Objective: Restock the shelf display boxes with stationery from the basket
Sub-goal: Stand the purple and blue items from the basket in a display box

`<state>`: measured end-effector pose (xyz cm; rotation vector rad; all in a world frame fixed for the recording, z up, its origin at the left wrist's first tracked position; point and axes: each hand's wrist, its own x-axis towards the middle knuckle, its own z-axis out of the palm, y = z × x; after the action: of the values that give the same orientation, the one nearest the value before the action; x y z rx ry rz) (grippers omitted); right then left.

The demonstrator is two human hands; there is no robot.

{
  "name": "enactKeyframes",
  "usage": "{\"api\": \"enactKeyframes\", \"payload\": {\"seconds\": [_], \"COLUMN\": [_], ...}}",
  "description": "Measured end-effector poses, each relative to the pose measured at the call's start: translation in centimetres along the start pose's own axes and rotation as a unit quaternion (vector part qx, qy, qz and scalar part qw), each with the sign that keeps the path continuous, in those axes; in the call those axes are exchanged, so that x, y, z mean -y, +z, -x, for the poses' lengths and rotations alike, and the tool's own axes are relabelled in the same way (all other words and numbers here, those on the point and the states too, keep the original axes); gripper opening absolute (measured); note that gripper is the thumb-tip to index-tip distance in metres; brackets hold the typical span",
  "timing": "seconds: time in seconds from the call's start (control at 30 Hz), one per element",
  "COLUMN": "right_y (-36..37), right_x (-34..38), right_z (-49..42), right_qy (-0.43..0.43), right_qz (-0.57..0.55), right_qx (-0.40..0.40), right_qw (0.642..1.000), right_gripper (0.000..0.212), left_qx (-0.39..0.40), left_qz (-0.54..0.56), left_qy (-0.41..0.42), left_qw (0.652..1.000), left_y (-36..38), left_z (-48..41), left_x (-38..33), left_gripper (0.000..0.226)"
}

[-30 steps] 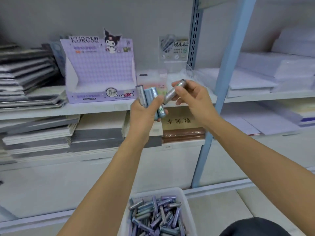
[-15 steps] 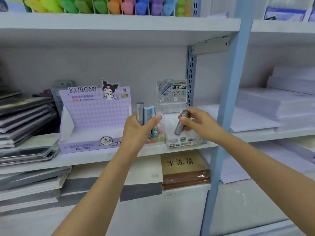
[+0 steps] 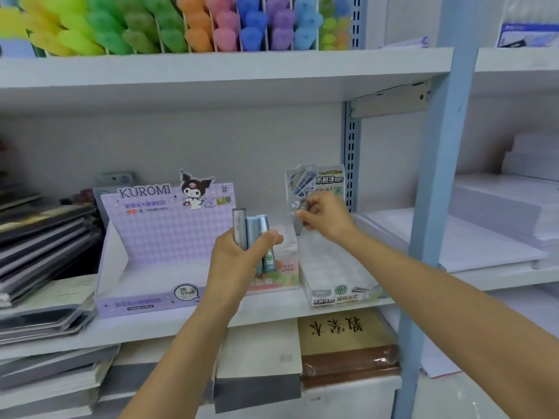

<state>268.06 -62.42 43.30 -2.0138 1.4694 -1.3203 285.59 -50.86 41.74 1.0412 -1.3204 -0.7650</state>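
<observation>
Left hand (image 3: 239, 257) grips upright grey-blue tubes (image 3: 253, 229); right hand (image 3: 325, 220) pinches one silvery tube (image 3: 302, 205) above clear display box (image 3: 335, 293)

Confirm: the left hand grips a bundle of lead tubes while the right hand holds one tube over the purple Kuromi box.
Wrong box. The head view shows the right hand holding its tube over the clear display box, right of the Kuromi box; the left hand grips the bundle.

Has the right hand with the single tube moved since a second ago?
Yes. The right hand, pinching one tube, has gone from beside the left hand and its tubes forward over the clear display box, reaching its back card.
</observation>
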Motion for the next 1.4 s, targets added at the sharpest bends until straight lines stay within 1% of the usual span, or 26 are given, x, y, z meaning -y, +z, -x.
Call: {"api": "enactKeyframes", "payload": {"seconds": [0.13,0.27,0.33,0.47,0.53,0.7,0.83,0.97,1.03,1.1,1.2,1.23,1.3,1.4], "right_y": [0.8,0.2,0.3,0.3,0.2,0.2,0.3,-0.3,-0.1,0.2,-0.3,-0.5,-0.6,-0.4], "right_x": [-0.2,0.1,0.2,0.0,-0.3,-0.7,-0.8,-1.1,-1.1,-1.0,-0.9,-1.1,-1.3,-1.5], "right_z": [-0.1,-0.6,-0.4,-0.1,0.0,0.1,0.1,0.0,0.3,0.4,0.1,0.1,0.3,0.6], "right_qy": [-0.031,-0.039,-0.051,-0.106,-0.127,-0.135,-0.144,-0.148,-0.153,-0.16,-0.157,-0.156,-0.157,-0.138], "right_qz": [0.076,0.117,0.133,0.163,0.186,0.156,0.17,0.185,0.191,0.204,0.18,0.172,0.185,0.211], "right_qx": [0.022,0.044,0.033,-0.016,-0.023,-0.044,-0.021,-0.016,0.0,0.013,-0.002,-0.014,-0.018,0.014], "right_qw": [0.996,0.991,0.989,0.981,0.974,0.978,0.975,0.971,0.97,0.966,0.971,0.973,0.97,0.967], "right_gripper": [0.017,0.021,0.021,0.033,0.034,0.028,0.029,0.028,0.026,0.023,0.018,0.018,0.017,0.019], "left_qx": [0.007,0.013,0.016,0.019,0.019,0.009,0.009,0.01,0.008,0.009,0.012,0.014,0.017,0.019], "left_qz": [0.011,0.009,0.009,0.007,0.005,0.008,0.006,-0.005,-0.002,0.002,-0.003,-0.005,-0.006,-0.003], "left_qy": [-0.007,-0.007,-0.008,-0.009,-0.007,-0.001,-0.001,0.003,0.0,0.0,0.003,0.004,0.004,-0.009], "left_qw": [1.0,1.0,1.0,1.0,1.0,1.0,1.0,1.0,1.0,1.0,1.0,1.0,1.0,1.0], "left_y": [-0.1,-0.2,-0.3,-0.4,-0.3,-0.1,0.0,-0.1,-0.1,-0.1,-0.1,-0.2,-0.2,-0.1], "left_z": [-0.1,-0.1,-0.1,-0.1,-0.1,0.0,0.0,0.1,0.0,0.0,0.1,0.0,-0.1,-0.1], "left_x": [-0.1,-0.2,-0.3,-0.3,-0.3,-0.3,-0.2,-0.1,-0.1,-0.1,0.1,0.2,0.3,0.2], "left_gripper": [0.013,0.013,0.013,0.009,0.011,0.014,0.015,0.009,0.009,0.016,0.047,0.053,0.057,0.056]}}
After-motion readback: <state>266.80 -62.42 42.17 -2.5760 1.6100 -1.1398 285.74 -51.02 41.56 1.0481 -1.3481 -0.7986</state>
